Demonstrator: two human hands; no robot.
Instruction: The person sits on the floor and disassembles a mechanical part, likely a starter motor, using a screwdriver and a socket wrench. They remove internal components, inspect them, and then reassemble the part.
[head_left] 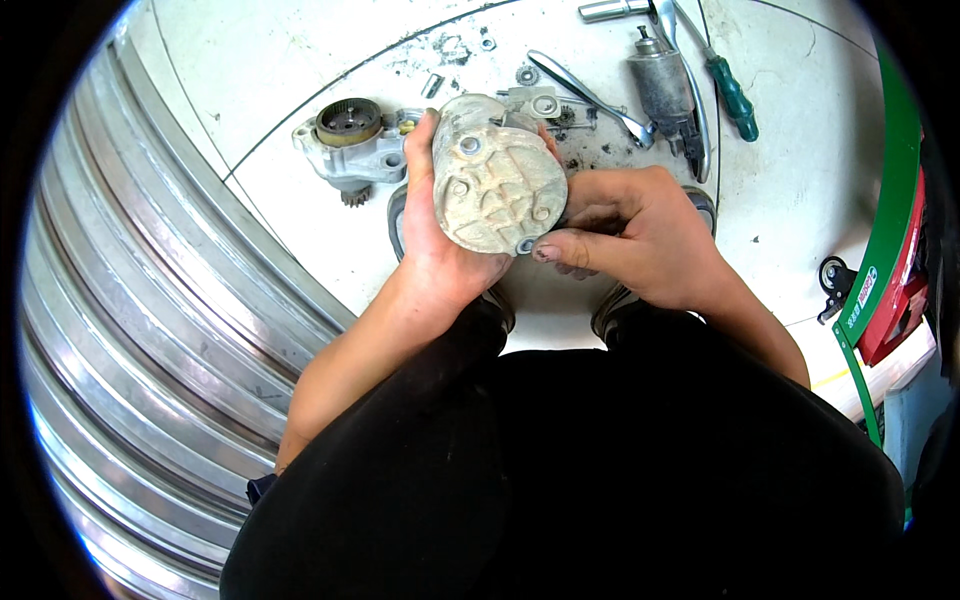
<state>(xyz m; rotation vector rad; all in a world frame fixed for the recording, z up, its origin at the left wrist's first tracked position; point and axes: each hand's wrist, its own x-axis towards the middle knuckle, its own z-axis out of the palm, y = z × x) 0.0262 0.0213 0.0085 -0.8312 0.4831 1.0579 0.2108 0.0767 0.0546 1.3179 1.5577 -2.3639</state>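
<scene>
While the left hand point(432, 225) wraps its fingers around a grimy cast-metal housing point(497, 185), the right hand point(630, 235) pinches its lower rim at thumb and fingertips. It looks heavy, rigid, greasy; a grip around the body seems safest.

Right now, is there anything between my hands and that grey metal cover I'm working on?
Nothing visible. The left hand grips the metal cover directly, and the right hand has its fingertips at the lower edge.
</scene>
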